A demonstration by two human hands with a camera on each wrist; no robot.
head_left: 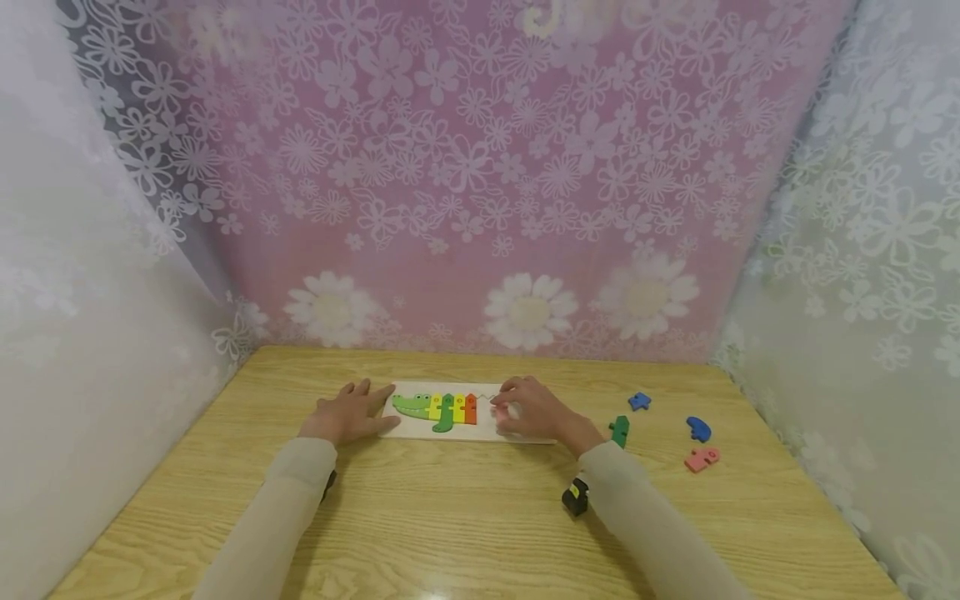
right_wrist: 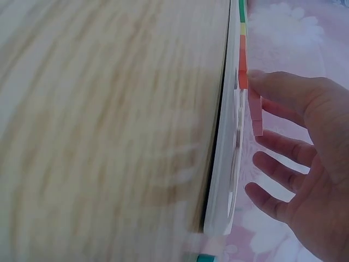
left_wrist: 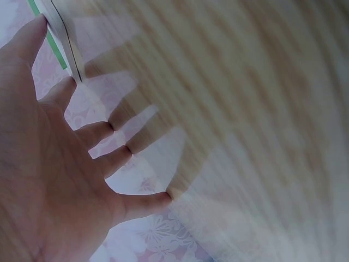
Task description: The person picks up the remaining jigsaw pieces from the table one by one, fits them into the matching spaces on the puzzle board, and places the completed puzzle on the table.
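A white puzzle board (head_left: 411,431) lies on the wooden table, its left part filled with a green crocodile head (head_left: 411,406) and yellow, green and orange-red body pieces. My left hand (head_left: 348,415) rests at the board's left end with fingers spread; thumb and index fingertip touch its edge. Between the thumb and fingers of my right hand (head_left: 536,410) is pinched a pink puzzle piece (right_wrist: 255,112). In the right wrist view this piece is held just over the board, beside the orange-red piece (right_wrist: 243,63). From the head, the fingers partly cover it.
Loose pieces lie on the table to the right: a small blue one (head_left: 639,402), a green one (head_left: 619,431) near my right wrist, a curved blue one (head_left: 698,429) and another pink one (head_left: 702,459). Flowered curtains (head_left: 465,208) stand behind and at both sides.
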